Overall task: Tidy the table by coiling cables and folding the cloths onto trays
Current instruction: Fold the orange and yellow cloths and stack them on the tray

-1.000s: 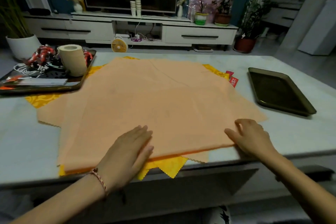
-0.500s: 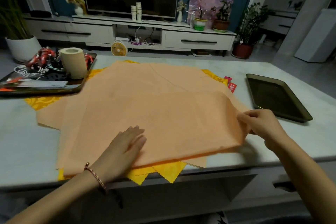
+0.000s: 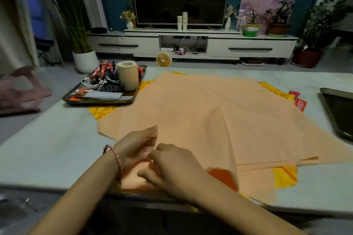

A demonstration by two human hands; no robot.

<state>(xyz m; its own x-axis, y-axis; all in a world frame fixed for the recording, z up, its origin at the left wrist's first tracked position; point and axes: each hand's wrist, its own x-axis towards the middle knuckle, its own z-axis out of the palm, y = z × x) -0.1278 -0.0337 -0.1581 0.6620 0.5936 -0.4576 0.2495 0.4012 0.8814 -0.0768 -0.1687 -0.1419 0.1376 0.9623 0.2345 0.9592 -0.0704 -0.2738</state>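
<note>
Cables (image 3: pixel 93 82) lie on the left tray (image 3: pixel 99 102), and with left hand (image 3: pixel 135 149) and right hand (image 3: pixel 172 166) fingers curled together, pinching corners of the orange cloth (image 3: pixel 210 116) at the near edge of the bench (image 3: pixel 324 192), aligning them squarely before creasing seems wise, with bare bench and the empty tray (image 3: pixel 342 112) open rightward.

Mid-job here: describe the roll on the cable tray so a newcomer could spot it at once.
On the pale table, look to the far left for the dark tray heaped with cables. At that tray's right end, next to the orange cloth, stands the roll. It is an upright beige cylinder with a hollow top, taller than everything around it.
</note>
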